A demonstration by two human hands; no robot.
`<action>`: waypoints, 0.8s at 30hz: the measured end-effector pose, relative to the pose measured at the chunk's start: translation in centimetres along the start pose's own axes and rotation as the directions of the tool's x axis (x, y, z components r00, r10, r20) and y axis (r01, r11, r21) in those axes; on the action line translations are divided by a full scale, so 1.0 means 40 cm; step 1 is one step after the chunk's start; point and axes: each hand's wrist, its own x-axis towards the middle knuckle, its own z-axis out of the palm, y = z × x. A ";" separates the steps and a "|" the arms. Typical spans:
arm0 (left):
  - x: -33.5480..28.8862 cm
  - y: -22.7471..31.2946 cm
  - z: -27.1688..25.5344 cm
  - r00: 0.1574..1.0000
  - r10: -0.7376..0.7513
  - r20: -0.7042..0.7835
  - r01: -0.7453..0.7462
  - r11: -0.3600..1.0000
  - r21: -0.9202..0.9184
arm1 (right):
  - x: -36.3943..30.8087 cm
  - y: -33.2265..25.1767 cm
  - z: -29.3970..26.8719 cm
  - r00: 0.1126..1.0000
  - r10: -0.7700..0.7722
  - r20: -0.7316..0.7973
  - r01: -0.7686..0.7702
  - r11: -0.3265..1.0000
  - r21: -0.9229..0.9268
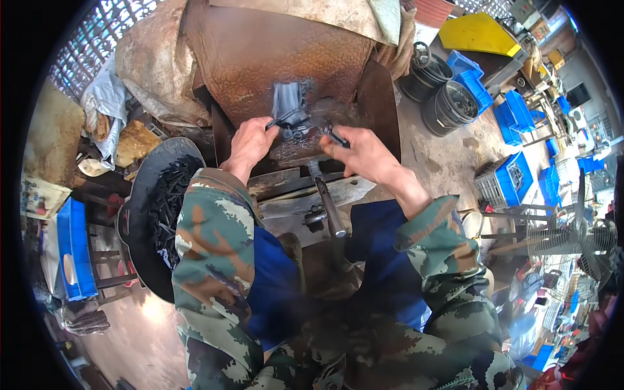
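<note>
My left hand (250, 144) is closed on a slim dark metal piece (280, 121), its fingers pinched at the near end. The piece points toward a pale, blurred upright strip (288, 97) inside a rusty metal hood (279, 49). Across from it, my right hand (364, 153) grips another short dark metal piece (337, 137), with the tip turned toward the middle. Between the hands the surface is wet-looking and blurred, so I cannot tell whether either piece touches anything.
A black basin (140, 214) of dark metal strips (170, 208) stands at my left. Below my hands a metal rod (328, 205) juts toward me. Black buckets (448, 109) and blue crates (513, 175) stand at right, near a fan (575, 237).
</note>
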 end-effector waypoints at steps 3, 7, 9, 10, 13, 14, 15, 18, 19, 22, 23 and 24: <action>-0.008 0.035 -0.063 0.996 -0.081 -0.038 0.076 0.992 -0.100 | 0.037 -0.028 0.004 0.990 0.028 -0.140 -0.011 0.993 0.122; -0.042 0.145 -0.075 0.996 -0.069 0.057 0.090 0.785 -0.613 | 0.068 -0.019 0.014 0.965 0.035 -0.258 0.104 0.858 0.504; -0.055 0.186 -0.059 0.994 -0.051 0.092 0.100 0.720 -0.686 | 0.077 -0.020 0.028 0.954 0.033 -0.297 0.156 0.793 0.589; -0.062 0.200 -0.060 0.992 -0.039 0.119 0.116 0.652 -0.749 | 0.076 -0.029 0.033 0.945 0.026 -0.327 0.211 0.714 0.667; -0.079 0.206 -0.080 0.992 -0.016 0.128 0.112 0.590 -0.800 | 0.076 -0.051 0.053 0.953 -0.045 -0.299 0.250 0.672 0.697; -0.085 0.204 -0.085 0.992 -0.010 0.127 0.110 0.571 -0.813 | 0.079 -0.058 0.062 0.953 -0.087 -0.291 0.277 0.641 0.716; -0.086 0.205 -0.084 0.992 -0.008 0.128 0.110 0.568 -0.816 | 0.078 -0.057 0.065 0.949 -0.078 -0.307 0.283 0.642 0.712; -0.083 0.206 -0.075 0.987 0.009 0.158 0.127 0.554 -0.823 | 0.083 -0.045 0.065 0.935 -0.037 -0.353 0.284 0.675 0.681; -0.079 0.203 -0.072 0.990 -0.034 0.139 0.131 0.592 -0.795 | 0.085 -0.043 0.062 0.935 -0.034 -0.354 0.282 0.678 0.679; -0.052 0.161 -0.063 0.988 -0.124 0.088 0.149 0.670 -0.728 | 0.087 -0.037 0.054 0.927 0.052 -0.371 0.237 0.684 0.690; -0.045 0.136 -0.061 0.984 -0.172 0.055 0.162 0.711 -0.684 | 0.086 -0.037 0.052 0.926 0.045 -0.375 0.239 0.699 0.674; -0.043 0.130 -0.066 0.980 -0.191 0.054 0.173 0.690 -0.703 | 0.083 -0.036 0.048 0.923 0.040 -0.383 0.242 0.713 0.658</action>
